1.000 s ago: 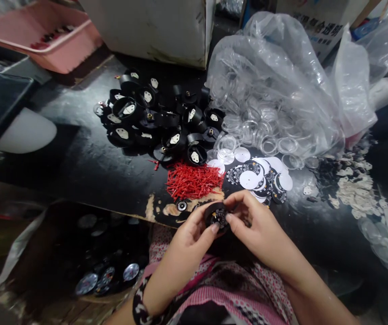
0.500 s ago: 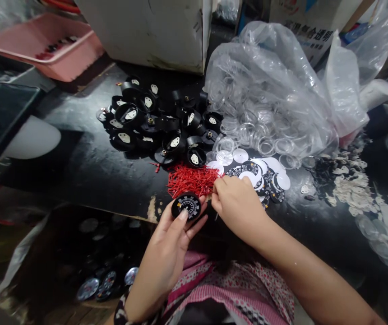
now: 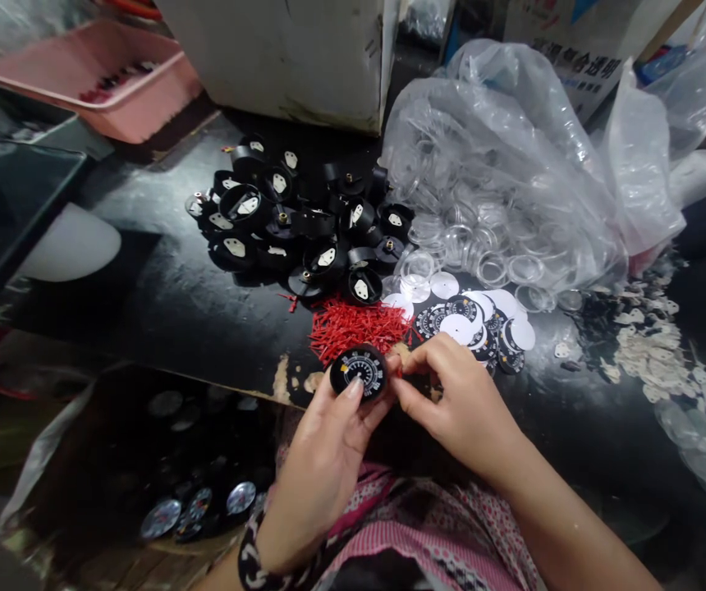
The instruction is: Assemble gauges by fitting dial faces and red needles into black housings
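Note:
My left hand [image 3: 334, 423] holds a round black gauge [image 3: 358, 373], its printed dial facing up and my thumb on the dial face. Close to its right edge, my right hand [image 3: 451, 386] pinches a small red pointer [image 3: 398, 372], mostly covered by the fingertips. Just beyond both hands lies a heap of red pointers [image 3: 356, 327]. To the right of that heap, loose dial discs [image 3: 460, 328] overlap, some white side up and some printed side up. Farther back sit many black gauge housings [image 3: 322, 258] with white plates inside.
Clear plastic rings spill from a large plastic bag [image 3: 501, 148] at the back right. Small whitish plates [image 3: 654, 353] lie scattered at the right. A pink tray [image 3: 156, 90] and a pale box [image 3: 279, 66] stand behind. Below the table edge, a container holds finished-looking gauges [image 3: 162, 519].
My right hand has drawn back from the edge of the red heap to the gauge, a red pointer now showing in its fingertips. The gauge has shifted slightly right in view.

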Demonstrator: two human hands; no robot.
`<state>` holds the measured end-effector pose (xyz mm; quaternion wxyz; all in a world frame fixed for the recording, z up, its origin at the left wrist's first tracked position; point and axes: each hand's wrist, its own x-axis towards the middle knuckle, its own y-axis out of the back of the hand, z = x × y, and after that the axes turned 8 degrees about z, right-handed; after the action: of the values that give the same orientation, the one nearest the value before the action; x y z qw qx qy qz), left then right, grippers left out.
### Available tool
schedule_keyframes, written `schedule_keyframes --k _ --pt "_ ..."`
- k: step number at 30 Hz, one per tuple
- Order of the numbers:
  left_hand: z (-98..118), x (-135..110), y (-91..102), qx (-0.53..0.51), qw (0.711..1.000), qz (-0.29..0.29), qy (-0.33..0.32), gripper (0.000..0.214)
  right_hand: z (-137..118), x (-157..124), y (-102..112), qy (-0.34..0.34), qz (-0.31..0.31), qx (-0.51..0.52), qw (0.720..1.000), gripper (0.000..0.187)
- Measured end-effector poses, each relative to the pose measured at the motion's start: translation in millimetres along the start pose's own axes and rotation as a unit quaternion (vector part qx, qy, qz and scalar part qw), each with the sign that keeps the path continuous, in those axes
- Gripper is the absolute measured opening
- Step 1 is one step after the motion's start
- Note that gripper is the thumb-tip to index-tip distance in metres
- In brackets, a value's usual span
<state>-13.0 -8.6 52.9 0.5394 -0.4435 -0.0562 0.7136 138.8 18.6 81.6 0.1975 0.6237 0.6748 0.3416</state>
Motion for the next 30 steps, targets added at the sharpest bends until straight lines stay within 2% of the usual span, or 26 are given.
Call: schedule_keyframes --k 4,7,10,16,23,30 --pt "-1 0 2.7 0.032 0.998 -0.010 -0.052 0.031 -3 -2 3 0.011 0.011 0.024 1.000 0.010" --pt "-5 6 3.8 0.110 0.992 -0.009 -0.065 0.040 -7 -5 6 0.011 0.004 0.073 0.997 0.009" --pt "-11 10 2.5 0.180 0.981 -0.032 -0.065 0.035 -10 -6 7 0.000 0.000 0.044 0.999 0.010" --pt "-10 4 -2.7 0.258 0.957 -0.063 -0.119 0.029 -11 -8 9 -0.020 -0.010 0.025 0.999 0.010" --pt "-5 -1 -3.3 0.274 0.948 -0.071 -0.149 0.026 -11 -9 11 -0.034 0.000 0.048 0.998 0.013" --pt "-6 -3 2.1 0.337 0.911 -0.078 -0.224 0.025 -16 -17 9 -0.028 0.002 0.045 0.999 0.020"
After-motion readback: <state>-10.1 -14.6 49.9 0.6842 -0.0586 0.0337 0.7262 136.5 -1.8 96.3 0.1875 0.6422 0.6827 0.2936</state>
